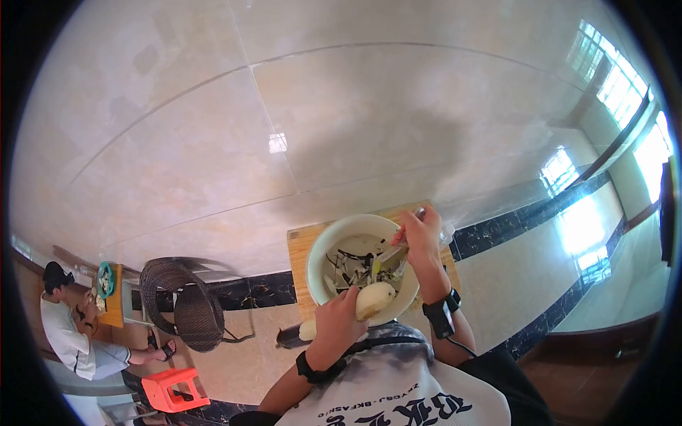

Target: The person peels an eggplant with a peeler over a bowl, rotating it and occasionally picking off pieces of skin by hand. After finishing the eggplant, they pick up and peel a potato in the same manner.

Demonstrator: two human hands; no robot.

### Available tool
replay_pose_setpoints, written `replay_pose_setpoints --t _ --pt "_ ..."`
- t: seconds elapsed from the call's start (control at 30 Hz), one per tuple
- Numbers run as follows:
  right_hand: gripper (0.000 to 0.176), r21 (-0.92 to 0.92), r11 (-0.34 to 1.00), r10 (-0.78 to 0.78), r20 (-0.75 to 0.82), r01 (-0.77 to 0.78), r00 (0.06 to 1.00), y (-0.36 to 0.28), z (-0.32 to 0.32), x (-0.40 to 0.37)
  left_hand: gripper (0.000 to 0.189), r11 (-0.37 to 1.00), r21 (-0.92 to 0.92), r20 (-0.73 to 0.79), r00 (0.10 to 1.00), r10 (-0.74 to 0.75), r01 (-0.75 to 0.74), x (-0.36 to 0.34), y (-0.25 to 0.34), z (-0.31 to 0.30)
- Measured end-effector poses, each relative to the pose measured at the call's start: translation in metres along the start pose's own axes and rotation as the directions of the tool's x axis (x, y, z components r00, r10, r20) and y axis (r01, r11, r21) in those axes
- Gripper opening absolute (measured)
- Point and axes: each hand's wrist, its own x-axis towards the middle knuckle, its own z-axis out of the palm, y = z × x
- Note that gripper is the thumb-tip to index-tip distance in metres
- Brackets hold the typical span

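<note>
Left hand (337, 323): we are seeing it closed round the near end of a pale peeled root (374, 298), fingers wrapped, holding it over the near rim of the white bowl (320, 245).

Right hand (420, 238): we are seeing it clenched on the handle of a metal tool (391, 257), blade slanting down toward the root. We are not able to tell knife from peeler.

The root is sitting between the two hands, just below the right one.

Dark peelings (348, 266) are lying in the bowl, and the bowl is standing on a wooden board (300, 245).

A black band (442, 312) is sitting on the right wrist.

Writing: we are reading grey letters, upside down, on the shirt (412, 397). Only "BKFASH" is coming out, and not surely.

Well to the left, a wicker chair (181, 298) and an orange stool (170, 389) are standing beside a seated person (67, 334) in a white top.
</note>
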Motion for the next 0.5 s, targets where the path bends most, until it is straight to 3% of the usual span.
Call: replay_pose_setpoints --t 0.13,0.33,0.43,0.5 --pt "0.013 0.063 0.996 0.055 0.014 -0.056 0.998 -0.010 -0.010 -0.001 0.058 0.999 0.008 0.025 0.998 -0.051 0.051 0.004 -0.005 0.003" --pt "0.013 -0.049 0.992 0.121 0.218 -0.113 0.968 -0.016 -0.004 -0.027 0.057 0.997 0.049 0.044 0.997 -0.055 0.053 0.011 -0.017 0.006" --pt "0.013 -0.118 0.986 0.136 0.176 -0.116 0.975 -0.015 0.006 -0.034 0.057 0.999 0.034 0.036 0.999 -0.012 0.011 0.010 -0.011 0.002" --pt "0.013 -0.208 0.978 0.038 0.126 -0.011 0.991 -0.015 0.007 -0.029 0.058 0.999 0.032 0.034 0.999 0.040 -0.041 0.008 -0.011 0.000"
